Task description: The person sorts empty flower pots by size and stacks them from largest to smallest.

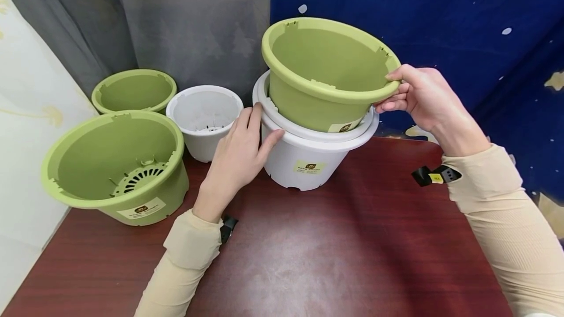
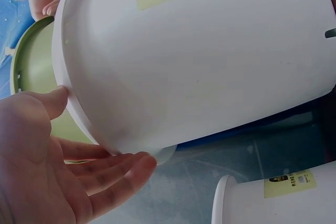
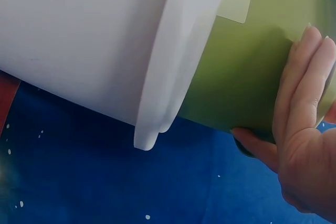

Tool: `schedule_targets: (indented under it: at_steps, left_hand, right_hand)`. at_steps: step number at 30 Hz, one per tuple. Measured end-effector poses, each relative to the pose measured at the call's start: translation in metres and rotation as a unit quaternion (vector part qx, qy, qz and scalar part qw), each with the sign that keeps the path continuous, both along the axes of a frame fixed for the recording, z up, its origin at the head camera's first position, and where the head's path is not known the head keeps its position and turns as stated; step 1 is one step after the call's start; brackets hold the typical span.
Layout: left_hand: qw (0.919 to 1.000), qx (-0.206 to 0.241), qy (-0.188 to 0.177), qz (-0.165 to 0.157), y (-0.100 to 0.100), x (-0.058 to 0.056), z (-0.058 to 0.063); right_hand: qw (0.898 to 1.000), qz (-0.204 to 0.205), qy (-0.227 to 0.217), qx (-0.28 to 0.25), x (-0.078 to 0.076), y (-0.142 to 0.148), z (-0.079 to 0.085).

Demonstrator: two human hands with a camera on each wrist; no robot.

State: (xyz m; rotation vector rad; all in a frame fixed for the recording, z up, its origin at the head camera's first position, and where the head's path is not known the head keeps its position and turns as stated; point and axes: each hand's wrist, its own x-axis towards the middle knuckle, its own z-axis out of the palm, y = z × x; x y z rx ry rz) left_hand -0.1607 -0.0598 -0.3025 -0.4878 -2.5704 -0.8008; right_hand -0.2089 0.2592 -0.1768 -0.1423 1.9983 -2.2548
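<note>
My right hand (image 1: 425, 97) grips the right rim of a green flowerpot (image 1: 308, 104), thumb over the edge and fingers underneath. That pot is tilted, its lower part inside the nested white flowerpots (image 1: 293, 155), whose two rims show. My left hand (image 1: 240, 148) rests its fingers and thumb against the left side of the white rim. In the left wrist view, the left thumb touches the rim of the white flowerpot (image 2: 199, 61), with the fingers loosely extended below. From the right wrist, the right fingers lie along the green wall (image 3: 236, 82). The green pot's base is hidden.
On the left of the dark red table (image 1: 286, 258) stand a large green pot (image 1: 172, 190), a smaller green pot (image 1: 136, 92) and a small white pot (image 1: 204, 146). Grey (image 1: 198, 13) and blue curtains (image 1: 440, 28) hang behind; a pale wall (image 1: 31, 136) is at left.
</note>
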Motion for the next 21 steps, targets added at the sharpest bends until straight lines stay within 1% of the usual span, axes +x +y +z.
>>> schedule_targets:
  at_steps: [10,15,21]
  left_hand:
    - [1.0,0.001,-0.007,-0.003,0.0,0.0,0.001]
    - [1.0,0.0,-0.004,-0.004,0.002,0.0,0.001]
    - [1.0,0.001,0.001,-0.004,0.002,0.001,0.001]
  right_hand:
    - [1.0,0.016,-0.017,0.012,-0.002,0.002,-0.005]
    - [0.999,0.014,-0.031,0.02,-0.002,0.003,-0.011]
    - [0.999,0.019,-0.036,0.032,-0.001,0.003,-0.016]
